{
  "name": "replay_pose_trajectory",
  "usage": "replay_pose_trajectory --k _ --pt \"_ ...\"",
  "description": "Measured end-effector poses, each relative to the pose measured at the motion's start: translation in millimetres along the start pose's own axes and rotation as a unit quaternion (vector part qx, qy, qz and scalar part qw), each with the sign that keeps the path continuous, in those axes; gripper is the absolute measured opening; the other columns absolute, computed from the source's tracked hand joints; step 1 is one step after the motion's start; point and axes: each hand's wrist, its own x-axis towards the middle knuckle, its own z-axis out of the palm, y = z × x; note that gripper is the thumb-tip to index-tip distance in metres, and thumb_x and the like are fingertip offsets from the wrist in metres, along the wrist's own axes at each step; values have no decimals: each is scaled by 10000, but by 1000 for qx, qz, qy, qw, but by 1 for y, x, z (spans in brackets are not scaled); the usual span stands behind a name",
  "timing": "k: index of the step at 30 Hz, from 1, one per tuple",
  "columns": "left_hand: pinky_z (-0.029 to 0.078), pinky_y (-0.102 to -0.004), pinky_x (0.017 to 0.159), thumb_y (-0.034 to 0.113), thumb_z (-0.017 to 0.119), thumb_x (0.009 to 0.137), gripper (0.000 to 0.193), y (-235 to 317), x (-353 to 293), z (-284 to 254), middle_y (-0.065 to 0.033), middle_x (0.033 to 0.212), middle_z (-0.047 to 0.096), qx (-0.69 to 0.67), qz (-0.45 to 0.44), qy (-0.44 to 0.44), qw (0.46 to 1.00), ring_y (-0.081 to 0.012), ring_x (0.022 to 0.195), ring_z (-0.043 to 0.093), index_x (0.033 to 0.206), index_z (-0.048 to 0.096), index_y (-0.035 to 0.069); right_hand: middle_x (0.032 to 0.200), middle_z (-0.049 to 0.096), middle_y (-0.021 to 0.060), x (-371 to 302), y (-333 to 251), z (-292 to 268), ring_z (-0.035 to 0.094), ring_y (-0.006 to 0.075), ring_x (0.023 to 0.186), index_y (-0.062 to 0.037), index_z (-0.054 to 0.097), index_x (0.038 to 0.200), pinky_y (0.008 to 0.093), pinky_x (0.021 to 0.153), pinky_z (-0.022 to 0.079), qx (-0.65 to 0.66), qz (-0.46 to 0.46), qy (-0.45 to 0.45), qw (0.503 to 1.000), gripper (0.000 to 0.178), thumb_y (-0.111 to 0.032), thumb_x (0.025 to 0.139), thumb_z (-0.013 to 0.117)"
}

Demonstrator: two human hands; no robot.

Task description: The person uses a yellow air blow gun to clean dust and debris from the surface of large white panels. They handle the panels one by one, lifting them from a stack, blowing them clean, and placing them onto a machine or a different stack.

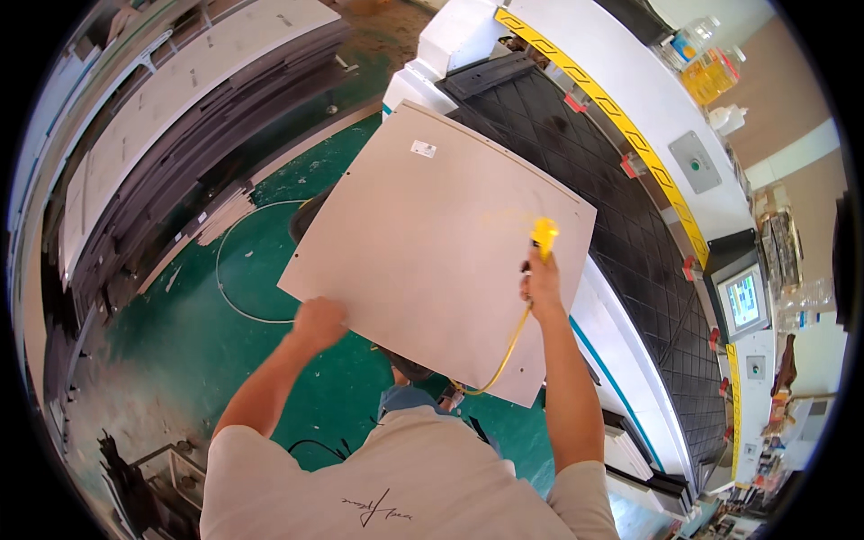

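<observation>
A large beige flat panel (432,234) lies in front of me, turned at an angle. It has a small white label (423,148) near its far corner and a few small holes along its edges. My left hand (321,324) is closed at the panel's near left edge, with the fingertips hidden. In my right hand (541,283) is a yellow air blow gun (544,236), held over the right part of the panel. A yellow hose (510,355) curves from it down past the panel's near edge. What supports the panel is mostly hidden beneath it.
On the right runs a long machine with a dark segmented conveyor bed (630,243), a yellow striped edge (612,108) and a small screen (743,297). Stacked boards (189,117) stand at left. A thin pale hose (219,270) loops above the green floor (180,333). Bottles (713,76) sit at the upper right.
</observation>
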Motion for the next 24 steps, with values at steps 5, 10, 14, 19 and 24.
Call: replay_pose_trajectory --k 5,10,14,19,24 --pt "280 -589 1182 -28 610 767 610 37 4 51 -172 1519 443 -33 249 204 946 -381 1459 353 1361 578 106 784 538 33 -29 42 -105 435 100 431 -73 487 1114 289 368 342 67 22 186 980 240 -306 1056 500" --pt "130 -645 1244 -46 625 745 810 60 18 59 -188 1657 269 55 250 208 944 -390 1561 197 1521 452 109 681 525 15 -186 73 -197 442 83 460 -60 530 1117 281 390 330 -142 132 -31 981 249 -301 1059 527" --pt "133 -655 1238 -77 609 756 848 62 18 68 -187 1678 226 76 239 207 946 -408 1566 170 1556 402 111 641 500 -15 -293 100 -221 417 68 470 -75 557 1133 262 406 312 -68 206 30 976 179 -239 1064 543" --pt "195 -614 1241 -110 594 768 864 44 21 63 -196 1669 233 125 196 259 938 -428 1547 201 1574 369 106 634 472 -32 -375 143 -243 387 56 475 -65 572 1099 235 431 294 6 296 -107 949 193 -253 1065 546" --pt "294 -536 1227 -96 613 791 859 36 30 95 -211 1655 249 218 157 309 913 -436 1510 274 1583 345 99 638 455 -36 -382 190 -246 385 51 508 -71 581 1081 238 456 298 110 233 -186 948 218 -287 1065 559"
